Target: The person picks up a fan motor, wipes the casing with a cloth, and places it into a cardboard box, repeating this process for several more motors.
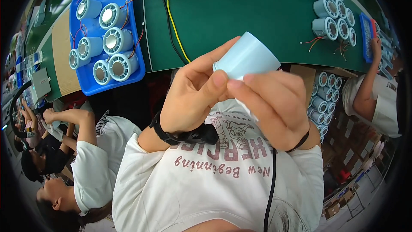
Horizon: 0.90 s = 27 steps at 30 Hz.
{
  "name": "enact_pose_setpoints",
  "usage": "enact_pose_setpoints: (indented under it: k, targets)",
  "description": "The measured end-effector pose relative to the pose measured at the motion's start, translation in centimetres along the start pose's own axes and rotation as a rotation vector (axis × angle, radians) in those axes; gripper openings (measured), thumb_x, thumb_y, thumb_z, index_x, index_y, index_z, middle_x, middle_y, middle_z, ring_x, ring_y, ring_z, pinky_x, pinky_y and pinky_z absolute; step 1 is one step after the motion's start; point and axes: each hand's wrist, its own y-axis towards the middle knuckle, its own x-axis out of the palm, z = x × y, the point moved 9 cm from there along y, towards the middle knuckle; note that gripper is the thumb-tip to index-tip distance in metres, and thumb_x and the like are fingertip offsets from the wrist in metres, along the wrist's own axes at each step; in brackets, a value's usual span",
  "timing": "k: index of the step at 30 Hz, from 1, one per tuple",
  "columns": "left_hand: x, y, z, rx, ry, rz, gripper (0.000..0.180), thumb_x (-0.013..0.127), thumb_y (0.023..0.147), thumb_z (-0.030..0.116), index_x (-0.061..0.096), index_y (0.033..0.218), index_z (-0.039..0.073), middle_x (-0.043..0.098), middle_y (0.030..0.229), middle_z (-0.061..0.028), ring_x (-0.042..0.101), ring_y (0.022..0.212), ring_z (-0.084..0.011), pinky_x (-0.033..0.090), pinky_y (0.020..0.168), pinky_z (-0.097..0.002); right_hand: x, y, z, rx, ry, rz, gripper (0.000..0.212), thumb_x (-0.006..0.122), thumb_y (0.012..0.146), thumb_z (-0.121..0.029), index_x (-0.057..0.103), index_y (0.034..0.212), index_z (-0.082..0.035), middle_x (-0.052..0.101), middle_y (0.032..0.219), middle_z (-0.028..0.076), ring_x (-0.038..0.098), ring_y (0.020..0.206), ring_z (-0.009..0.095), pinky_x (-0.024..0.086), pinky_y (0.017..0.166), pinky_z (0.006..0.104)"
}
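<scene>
A smooth light-blue, cup-shaped plastic housing (249,56) is held up in front of my chest, tilted, with its wide end toward the upper right. My left hand (189,88) grips it by the narrower end, thumb in front and fingers behind. Close beside that thumb, my right hand (277,99) pinches a thin white wipe (246,108) against the lower edge of the housing. Part of the wipe hangs down below the fingers, and the rest is hidden by them. The inside of the housing cannot be seen.
A blue tray (139,75) at left holds several light-blue cylindrical units with wires. More such units (325,28) stand on the green table (206,13) at right, with others in a box (305,75) below. Black and yellow cables (171,21) cross the table. Co-workers sit on both sides.
</scene>
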Motion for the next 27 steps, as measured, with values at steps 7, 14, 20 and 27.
enact_pose_setpoints:
  k: [7, 14, 20, 27]
  targets:
    - [-0.7, -0.4, 1.0, 0.222, 0.204, 0.067, 0.074, 0.075, 0.084, 0.015, 0.034, 0.142, -0.006, 0.053, 0.130, -0.0180, 0.057, 0.115, -0.0207, 0.049, 0.095, -0.0340, -0.8, 0.5, 4.5, 0.233, -0.050, 0.043, 0.036, 0.065, 0.070, 0.012, 0.071, 0.102, -0.004, 0.061, 0.101, 0.011, 0.062, 0.087, 0.023, 0.052, 0.075, 0.0295]
    - [-0.2, -0.9, 2.2, 0.323, 0.220, 0.082, 0.077, 0.078, 0.078, 0.007, 0.035, 0.140, -0.009, 0.052, 0.131, -0.0183, 0.056, 0.115, -0.0213, 0.047, 0.098, -0.0352, -3.5, -0.8, 8.0, 0.405, 0.080, 0.278, 0.028, 0.065, 0.073, 0.012, 0.070, 0.098, -0.001, 0.062, 0.100, 0.012, 0.062, 0.089, 0.023, 0.052, 0.074, 0.0298]
    - [-0.3, -1.2, 2.0, 0.320, 0.317, 0.085, 0.082, 0.083, 0.072, 0.006, 0.037, 0.138, -0.010, 0.054, 0.127, -0.0161, 0.056, 0.114, -0.0218, 0.047, 0.098, -0.0352, -1.6, 1.1, 2.7, 0.086, 0.178, 0.022, 0.023, 0.066, 0.075, 0.009, 0.069, 0.096, 0.001, 0.063, 0.096, 0.011, 0.061, 0.085, 0.024, 0.050, 0.072, 0.0299]
    - [0.1, -2.3, 3.2, 0.385, 0.640, 0.074, 0.101, 0.089, 0.066, 0.020, 0.029, 0.142, -0.010, 0.053, 0.131, -0.0224, 0.056, 0.116, -0.0227, 0.044, 0.098, -0.0338, -0.9, 0.2, 10.3, 0.346, -0.068, 0.058, 0.023, 0.068, 0.074, 0.005, 0.069, 0.096, 0.000, 0.064, 0.092, 0.008, 0.061, 0.085, 0.024, 0.048, 0.071, 0.0283]
